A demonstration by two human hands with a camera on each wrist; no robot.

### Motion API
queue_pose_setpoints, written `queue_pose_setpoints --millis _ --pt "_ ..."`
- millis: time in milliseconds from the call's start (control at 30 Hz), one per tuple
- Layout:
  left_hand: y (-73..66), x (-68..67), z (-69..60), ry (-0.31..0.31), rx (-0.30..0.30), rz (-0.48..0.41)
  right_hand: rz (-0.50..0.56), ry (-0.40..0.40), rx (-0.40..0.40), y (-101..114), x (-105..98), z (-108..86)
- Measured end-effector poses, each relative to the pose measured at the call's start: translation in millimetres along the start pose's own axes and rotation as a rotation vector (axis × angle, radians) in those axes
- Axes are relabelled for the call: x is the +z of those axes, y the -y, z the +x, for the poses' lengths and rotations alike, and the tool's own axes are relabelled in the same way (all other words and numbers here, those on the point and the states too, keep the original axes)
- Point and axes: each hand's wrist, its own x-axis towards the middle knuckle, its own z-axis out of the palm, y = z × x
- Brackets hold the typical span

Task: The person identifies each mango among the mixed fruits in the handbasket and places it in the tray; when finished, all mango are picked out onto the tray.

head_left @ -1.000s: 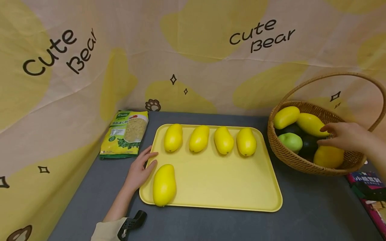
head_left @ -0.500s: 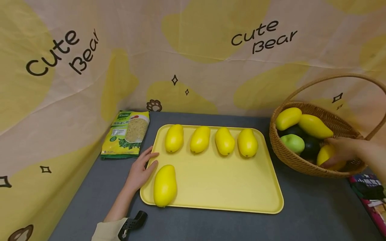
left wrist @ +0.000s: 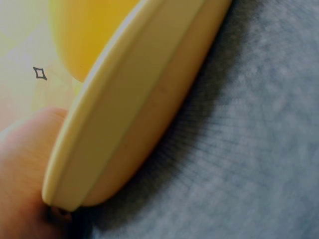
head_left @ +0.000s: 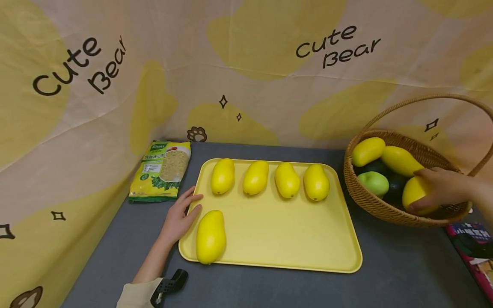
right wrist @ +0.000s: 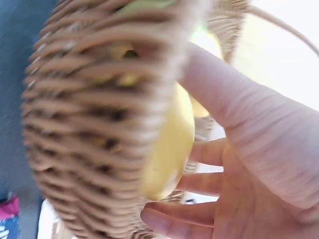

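Note:
My right hand reaches into the wicker basket, its fingers and thumb curled round a yellow mango at the basket's right side. In the right wrist view the hand lies beside the mango, behind the basket's wall. My left hand rests with relaxed fingers on the left rim of the yellow tray. On the tray, several mangoes stand in a back row, and another mango lies at its front left corner.
Two yellow mangoes, a green apple and dark fruit share the basket, under its tall handle. A yellow food packet lies left of the tray. A colourful printed item is at the right edge.
My right hand has come down from above the basket onto the mango at its right side, then risen slightly. The left hand keeps its place on the tray rim.

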Motion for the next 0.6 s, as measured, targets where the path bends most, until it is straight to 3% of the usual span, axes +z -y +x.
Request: queue_pose_setpoints --millis 300,600 --pt "0.0 -1.4 -0.6 -0.007 0.005 0.002 0.165 -0.161 0.014 39 -21 -5.1" --pt "2.5 0.2 0.3 -0.004 0.012 0.002 0.415 -0.417 0.008 93 -27 -5.4"
